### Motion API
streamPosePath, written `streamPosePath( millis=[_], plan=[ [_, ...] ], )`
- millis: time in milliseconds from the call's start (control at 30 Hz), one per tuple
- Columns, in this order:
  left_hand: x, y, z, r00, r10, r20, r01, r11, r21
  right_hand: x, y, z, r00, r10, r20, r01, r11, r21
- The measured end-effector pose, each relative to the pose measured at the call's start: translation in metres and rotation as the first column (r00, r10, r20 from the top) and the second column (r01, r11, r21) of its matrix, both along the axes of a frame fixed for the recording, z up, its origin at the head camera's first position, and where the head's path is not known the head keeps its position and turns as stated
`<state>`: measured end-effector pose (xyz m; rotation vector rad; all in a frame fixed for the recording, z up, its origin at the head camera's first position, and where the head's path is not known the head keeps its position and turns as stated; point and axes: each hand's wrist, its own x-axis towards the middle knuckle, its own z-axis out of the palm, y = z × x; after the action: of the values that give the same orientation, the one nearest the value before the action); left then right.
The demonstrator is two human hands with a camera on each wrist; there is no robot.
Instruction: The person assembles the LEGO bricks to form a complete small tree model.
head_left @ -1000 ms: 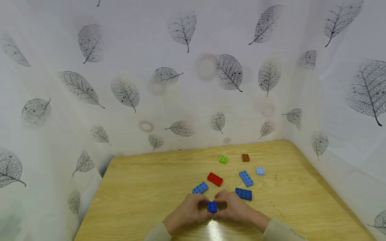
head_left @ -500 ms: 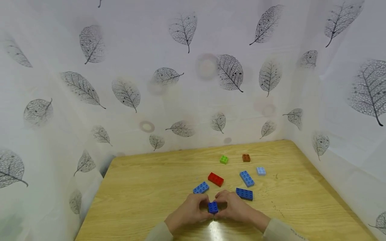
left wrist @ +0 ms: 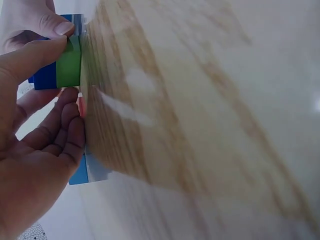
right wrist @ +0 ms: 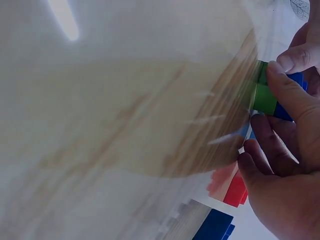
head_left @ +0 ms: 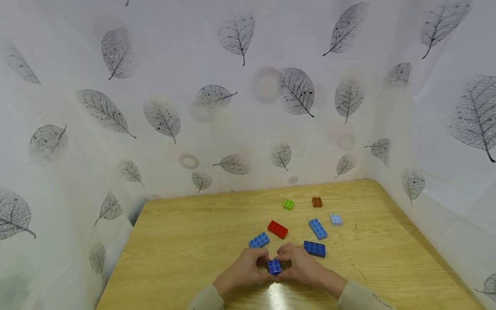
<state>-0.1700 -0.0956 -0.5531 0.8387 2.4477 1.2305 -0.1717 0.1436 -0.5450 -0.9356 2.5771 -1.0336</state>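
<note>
Both hands hold a small two-brick stack close over the front of the wooden table. On top is a square dark blue brick (head_left: 274,266) with its studs up. Under it the wrist views show a green brick (left wrist: 69,67), right at the tabletop and hidden in the head view. My left hand (head_left: 245,268) pinches the stack from the left, its thumb on the near side. From the right, my right hand (head_left: 304,266) grips it likewise, and the thumb tips nearly meet. The lower fingers of both hands curl in near the tabletop.
Beyond the hands lie a medium blue brick (head_left: 258,240), a red brick (head_left: 277,229), a dark blue long brick (head_left: 314,248) and another medium blue brick (head_left: 318,228). Farther back are small light blue (head_left: 336,219), lime green (head_left: 288,204) and brown (head_left: 317,202) bricks. Leaf-print curtains (head_left: 232,129) surround the table (head_left: 174,241).
</note>
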Motion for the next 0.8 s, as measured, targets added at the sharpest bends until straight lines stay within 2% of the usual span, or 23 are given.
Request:
streamPosePath(
  millis=[200,333,567,667,800],
  plan=[
    [0.000,0.000,-0.002,0.999,0.001,0.039,-0.002,1.000,0.023,-0.001,0.001,-0.002,1.000,0.009,-0.022,-0.009,1.000,0.005],
    [0.000,-0.002,-0.004,0.999,-0.004,0.039,0.002,0.999,0.035,-0.001,0.000,-0.001,1.000,0.006,-0.011,-0.005,0.999,0.040],
    [-0.001,-0.001,-0.007,0.999,0.004,0.051,-0.006,0.999,0.044,-0.003,0.007,0.013,0.999,0.009,0.035,-0.013,0.995,0.096],
    [0.000,-0.001,-0.007,0.998,0.008,0.054,-0.010,0.999,0.037,-0.006,0.018,0.024,0.999,-0.032,0.002,0.031,0.995,0.094],
    [-0.001,-0.001,-0.006,0.997,0.028,0.074,-0.030,0.999,0.018,-0.017,0.040,0.036,0.987,-0.140,-0.079,0.143,0.989,0.024]
  ],
)
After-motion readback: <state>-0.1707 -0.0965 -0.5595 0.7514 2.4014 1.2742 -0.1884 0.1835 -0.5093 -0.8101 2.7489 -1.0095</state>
